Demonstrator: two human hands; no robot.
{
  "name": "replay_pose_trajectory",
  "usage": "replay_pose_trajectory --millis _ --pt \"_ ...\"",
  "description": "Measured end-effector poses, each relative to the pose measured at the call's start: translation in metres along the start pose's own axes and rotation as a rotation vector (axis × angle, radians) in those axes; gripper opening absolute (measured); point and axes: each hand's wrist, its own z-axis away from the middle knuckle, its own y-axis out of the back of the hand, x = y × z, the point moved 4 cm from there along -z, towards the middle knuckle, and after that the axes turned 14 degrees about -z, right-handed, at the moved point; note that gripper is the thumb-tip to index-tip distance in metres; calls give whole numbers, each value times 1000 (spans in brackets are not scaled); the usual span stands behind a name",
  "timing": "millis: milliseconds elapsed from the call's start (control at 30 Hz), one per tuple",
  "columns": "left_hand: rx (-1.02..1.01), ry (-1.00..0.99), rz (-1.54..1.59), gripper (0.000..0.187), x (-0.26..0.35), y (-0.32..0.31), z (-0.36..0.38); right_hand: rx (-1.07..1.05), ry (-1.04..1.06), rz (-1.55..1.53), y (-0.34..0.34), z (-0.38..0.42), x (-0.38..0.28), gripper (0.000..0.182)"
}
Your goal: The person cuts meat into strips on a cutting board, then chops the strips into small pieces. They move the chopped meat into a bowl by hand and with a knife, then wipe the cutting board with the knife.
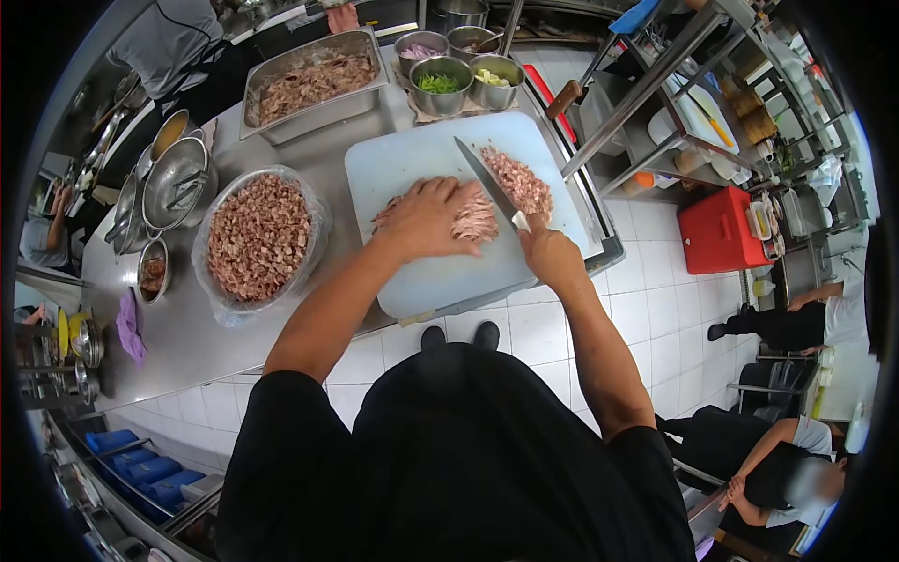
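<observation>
A white cutting board (pixel 384 159) lies before me on the steel counter. My left hand (pixel 431 220) spans a pile of sliced meat strips (pixel 475 217), fingers over its far side and thumb along the near side, holding it against the board. In my right hand (pixel 551 253) is a kitchen knife (pixel 487 175), gripped by its pale handle, the blade pointing away and to the left. Chopped meat (pixel 518 181) lies just right of the blade. The knife and the strips are apart.
Left of the board stands a plastic-lined bowl of diced meat (pixel 259 236). Behind are a steel pan of meat (pixel 314 82) and several pots, one with chopped greens (pixel 438 84). Metal bowls (pixel 175 183) and a purple cloth (pixel 130 328) sit leftward. Other people stand nearby.
</observation>
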Motion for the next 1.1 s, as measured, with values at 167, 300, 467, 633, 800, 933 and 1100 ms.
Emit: replay_pose_trajectory --millis 167,300,467,633,800,933,1100 --pt "-73 193 -50 108 11 -15 -12 3 -26 -23 -1 -10 4 33" --pt "-108 290 -65 107 16 -14 -18 26 -43 -42 2 -10 4 31" --pt "-8 151 200 83 -4 -12 -22 -33 -98 -75 -7 11 -18 31" --pt "81 82 297 52 -8 -7 -24 4 -68 -60 3 7 -19 28" --pt "127 14 434 27 -13 -11 -32 -29 -33 -11 29 -6 -50 28" --pt "171 -31 342 19 -10 -18 -33 -186 -8 136 26 -6 -38 28" --pt "198 -13 320 16 -9 -28 -35 -264 -127 124 49 15 -56 30"
